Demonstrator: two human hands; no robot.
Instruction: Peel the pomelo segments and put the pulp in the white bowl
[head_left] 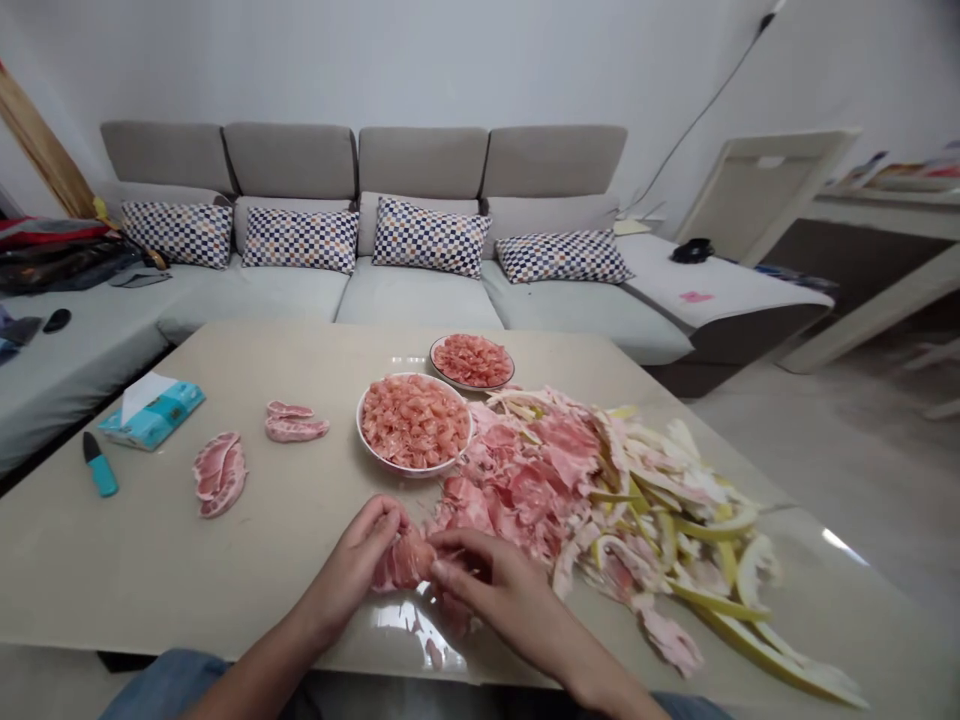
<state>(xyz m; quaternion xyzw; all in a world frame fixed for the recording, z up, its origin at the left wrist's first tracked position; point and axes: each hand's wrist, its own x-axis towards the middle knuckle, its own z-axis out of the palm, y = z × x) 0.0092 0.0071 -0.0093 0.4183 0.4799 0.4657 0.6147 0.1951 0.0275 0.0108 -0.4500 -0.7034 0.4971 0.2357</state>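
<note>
My left hand (358,566) and my right hand (491,583) meet near the table's front edge, both with fingers curled round a pink pomelo segment (403,562) held between them. Just behind the hands lies a big heap of pink membranes and yellow-white peel (600,490). A white bowl (415,464) filled with peeled pink flesh stands behind my left hand, and a second, smaller bowl (472,383) of flesh sits farther back.
Unpeeled segments (220,472) and two more segments (294,421) lie on the beige table (150,560) at the left, beside a tissue pack (150,410) and a teal-handled knife (99,464). A grey sofa (360,240) with checked cushions stands behind.
</note>
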